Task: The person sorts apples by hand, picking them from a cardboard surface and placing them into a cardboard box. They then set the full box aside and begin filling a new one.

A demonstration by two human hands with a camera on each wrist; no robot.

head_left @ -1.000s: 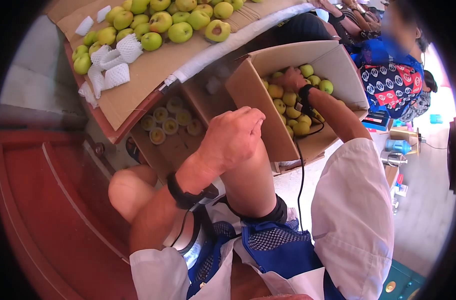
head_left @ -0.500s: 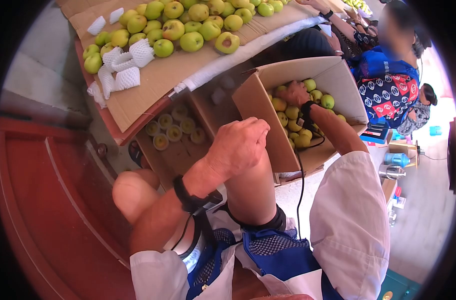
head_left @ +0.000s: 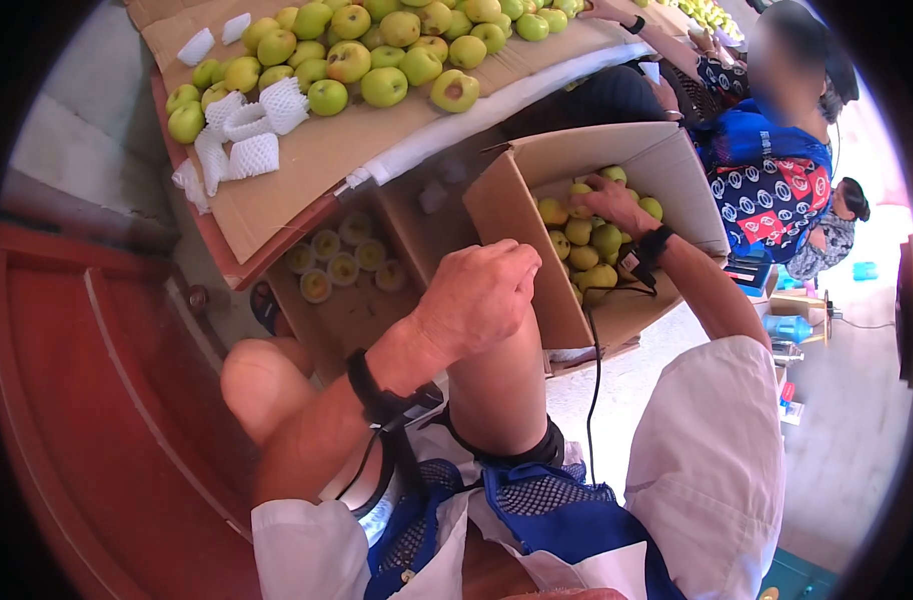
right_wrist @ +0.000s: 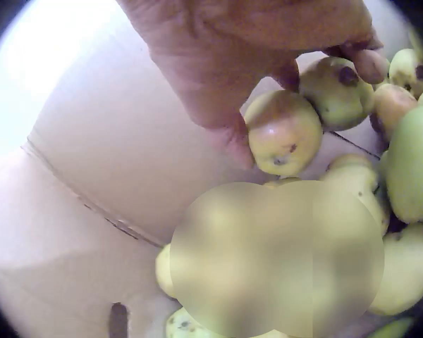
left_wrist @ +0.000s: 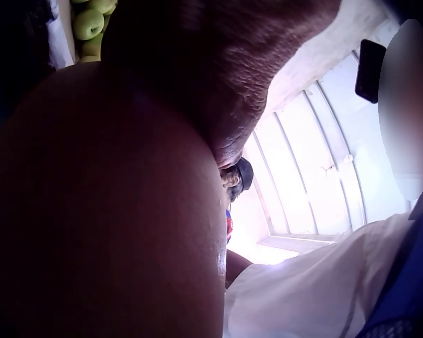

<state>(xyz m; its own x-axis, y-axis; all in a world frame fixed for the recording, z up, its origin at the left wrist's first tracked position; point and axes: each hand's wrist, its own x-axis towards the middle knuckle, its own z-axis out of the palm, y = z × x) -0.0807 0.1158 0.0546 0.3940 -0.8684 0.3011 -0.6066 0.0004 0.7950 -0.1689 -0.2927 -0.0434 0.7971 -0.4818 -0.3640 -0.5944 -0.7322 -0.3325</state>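
Observation:
My right hand (head_left: 616, 205) reaches into a cardboard box (head_left: 536, 235) of yellow-green apples (head_left: 581, 257). In the right wrist view, its thumb and fingers curl round two apples: a blushed one (right_wrist: 285, 132) by the thumb and a greener one (right_wrist: 336, 93) with a dark spot. Across the body, my left hand (head_left: 476, 300) rests on the raised knee (head_left: 501, 375), fingers loosely curled, holding nothing. The left wrist view is mostly filled by the dark knee (left_wrist: 113, 211) and that hand (left_wrist: 197, 77).
Many apples (head_left: 384, 87) and white foam nets (head_left: 253, 158) lie on a cardboard-covered table (head_left: 286, 205). Below it, another carton (head_left: 351, 312) holds several netted apples (head_left: 342, 268). A red door (head_left: 96, 400) stands at left; a person in blue (head_left: 766, 150) sits at right.
Inside the box, my right hand has shifted slightly right and toward my body, and the wrist has come back with it. The left hand stays on the knee.

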